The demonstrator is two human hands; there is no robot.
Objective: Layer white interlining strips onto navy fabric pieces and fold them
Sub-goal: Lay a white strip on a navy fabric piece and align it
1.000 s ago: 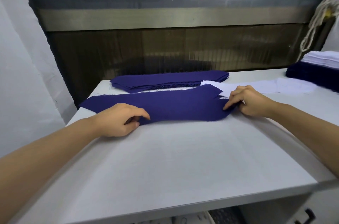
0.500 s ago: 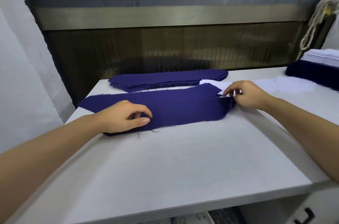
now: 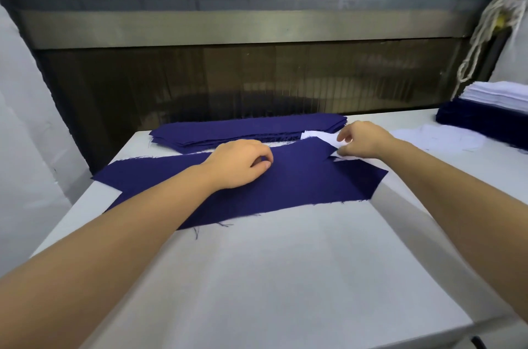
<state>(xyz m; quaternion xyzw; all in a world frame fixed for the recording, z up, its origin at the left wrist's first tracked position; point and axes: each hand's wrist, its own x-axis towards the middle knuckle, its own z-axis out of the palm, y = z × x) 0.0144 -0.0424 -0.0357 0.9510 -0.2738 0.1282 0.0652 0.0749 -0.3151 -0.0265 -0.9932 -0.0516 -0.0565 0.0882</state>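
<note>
Both hands work near the worktop's (image 3: 285, 263) far edge: left hand (image 3: 240, 163) steadies the navy piece (image 3: 300, 180), grip unclear, so the white strip (image 3: 317, 136) pinched by right hand (image 3: 363, 140) can lie square.

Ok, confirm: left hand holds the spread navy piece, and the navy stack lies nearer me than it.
Wrong. In the head view the navy stack lies beyond the spread navy piece, farther from you. The left hand does hold that piece.

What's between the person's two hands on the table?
Navy fabric piece stretches from left hand to right hand, which pinches a white interlining strip; head view.
</note>
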